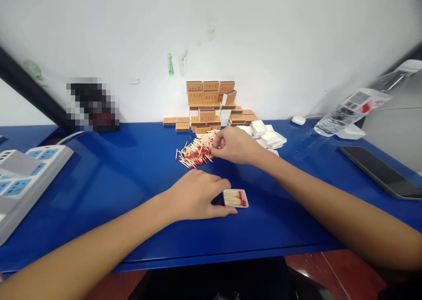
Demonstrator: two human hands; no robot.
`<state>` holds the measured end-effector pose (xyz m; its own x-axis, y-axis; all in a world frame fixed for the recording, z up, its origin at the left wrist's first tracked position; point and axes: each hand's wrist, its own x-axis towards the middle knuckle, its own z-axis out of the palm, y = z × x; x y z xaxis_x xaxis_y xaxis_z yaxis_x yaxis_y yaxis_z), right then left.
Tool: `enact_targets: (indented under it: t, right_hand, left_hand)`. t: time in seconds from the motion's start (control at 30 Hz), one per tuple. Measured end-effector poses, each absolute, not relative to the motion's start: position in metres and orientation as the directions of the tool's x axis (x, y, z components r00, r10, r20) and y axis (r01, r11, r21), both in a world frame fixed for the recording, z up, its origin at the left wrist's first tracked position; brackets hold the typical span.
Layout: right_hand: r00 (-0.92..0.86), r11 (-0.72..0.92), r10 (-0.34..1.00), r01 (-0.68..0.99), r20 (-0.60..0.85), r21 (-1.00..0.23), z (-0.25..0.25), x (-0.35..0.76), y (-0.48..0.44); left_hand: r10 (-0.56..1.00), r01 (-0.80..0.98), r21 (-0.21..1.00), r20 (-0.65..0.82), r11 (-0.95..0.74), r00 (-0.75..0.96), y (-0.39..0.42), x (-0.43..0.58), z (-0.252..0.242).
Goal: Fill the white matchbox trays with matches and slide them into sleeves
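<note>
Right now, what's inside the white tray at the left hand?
Matches lying side by side in the white tray, red heads toward picture right. The top matches cover the tray's floor and any lower ones, so depth and count can't be seen.

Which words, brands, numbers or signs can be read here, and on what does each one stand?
"安全火柴", apparently, in red on orange matchboxes; on some, too small.
Bottle label: barcode and red marking, too blurred to read.
Power strip: no readable text.
White tray at the left hand: none visible.
</note>
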<state>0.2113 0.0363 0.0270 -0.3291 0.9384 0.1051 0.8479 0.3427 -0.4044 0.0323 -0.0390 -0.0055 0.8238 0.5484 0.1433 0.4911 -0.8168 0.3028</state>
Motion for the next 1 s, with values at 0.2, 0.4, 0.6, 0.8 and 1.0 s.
enact_targets:
  t: [0.2,0.4,0.6,0.8,1.0]
  right_hand:
    - [-0.322,0.334,0.941,0.835,0.103,-0.439,0.027,0.216,0.037]
    - [-0.332,0.338,0.938,0.812,0.099,-0.475,0.023,0.216,0.038]
    - [-0.339,0.344,0.935,0.808,0.100,-0.478,0.022,0.214,0.037]
    - [-0.312,0.301,0.948,0.823,0.059,-0.481,0.032,0.227,0.032]
    - [-0.365,0.302,0.930,0.822,-0.039,-0.482,0.037,0.259,0.028]
  left_hand:
    - [0.546,0.482,0.318,0.153,-0.817,0.824,-0.038,0.033,-0.004]
    - [0.561,0.498,0.331,0.130,-0.802,0.817,-0.037,0.032,-0.001]
    - [0.566,0.506,0.325,0.121,-0.799,0.815,-0.037,0.032,-0.001]
    - [0.579,0.519,0.319,0.131,-0.793,0.805,-0.034,0.030,-0.001]
    - [0.593,0.532,0.315,0.142,-0.786,0.792,-0.030,0.028,-0.001]
